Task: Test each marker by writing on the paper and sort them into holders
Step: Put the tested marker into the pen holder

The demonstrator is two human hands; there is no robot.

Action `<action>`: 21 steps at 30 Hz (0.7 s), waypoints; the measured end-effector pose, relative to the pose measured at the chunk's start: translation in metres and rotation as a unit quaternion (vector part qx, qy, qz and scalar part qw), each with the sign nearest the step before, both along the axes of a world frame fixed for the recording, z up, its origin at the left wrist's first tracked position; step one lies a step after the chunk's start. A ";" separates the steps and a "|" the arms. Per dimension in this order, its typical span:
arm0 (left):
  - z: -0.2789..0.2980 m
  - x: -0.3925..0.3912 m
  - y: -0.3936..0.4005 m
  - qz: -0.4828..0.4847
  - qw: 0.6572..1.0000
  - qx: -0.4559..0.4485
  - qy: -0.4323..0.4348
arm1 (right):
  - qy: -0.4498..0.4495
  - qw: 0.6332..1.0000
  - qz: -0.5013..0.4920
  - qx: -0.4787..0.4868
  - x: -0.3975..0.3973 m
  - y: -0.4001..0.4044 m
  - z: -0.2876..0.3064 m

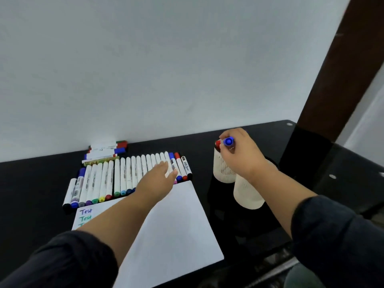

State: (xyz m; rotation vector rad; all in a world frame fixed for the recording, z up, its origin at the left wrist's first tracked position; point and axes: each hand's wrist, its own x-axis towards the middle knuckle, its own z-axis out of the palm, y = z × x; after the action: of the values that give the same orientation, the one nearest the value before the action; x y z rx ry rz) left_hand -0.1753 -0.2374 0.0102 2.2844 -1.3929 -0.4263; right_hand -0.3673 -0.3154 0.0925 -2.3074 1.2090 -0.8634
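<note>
Plain white wall (166,59) behind a black table (31,183) set against it. Dark brown wooden post (342,69) at right. Even, diffuse light.

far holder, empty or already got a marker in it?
Not empty: a red cap pokes out of the far holder. The right hand holds a blue marker over it.

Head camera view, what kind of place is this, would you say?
Probably a plain desk set against a wall, used as a craft or study spot: a dark table, a row of markers, white paper and two holders.
</note>
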 end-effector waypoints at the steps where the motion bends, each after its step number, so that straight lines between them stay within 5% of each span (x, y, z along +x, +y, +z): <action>1: -0.007 0.005 -0.007 -0.006 0.999 0.017 -0.029 | 0.003 1.000 -0.006 0.005 0.000 -0.006 0.001; 8: -0.037 0.032 -0.036 -0.024 0.980 0.097 -0.172 | 0.082 0.995 -0.043 0.045 0.005 -0.039 0.001; 16: -0.056 0.036 -0.040 -0.012 0.986 0.080 -0.147 | 0.177 0.981 -0.070 0.032 0.023 -0.061 -0.005; 21: -0.059 0.034 -0.040 -0.005 0.986 0.072 -0.150 | 0.118 0.991 -0.060 0.036 0.022 -0.061 -0.008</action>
State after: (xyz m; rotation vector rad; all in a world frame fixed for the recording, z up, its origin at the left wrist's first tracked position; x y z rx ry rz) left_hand -0.1410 -0.2770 -0.0484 2.5412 -1.5602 -0.1962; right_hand -0.3453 -0.3762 0.0849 -2.3488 1.4658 -0.5854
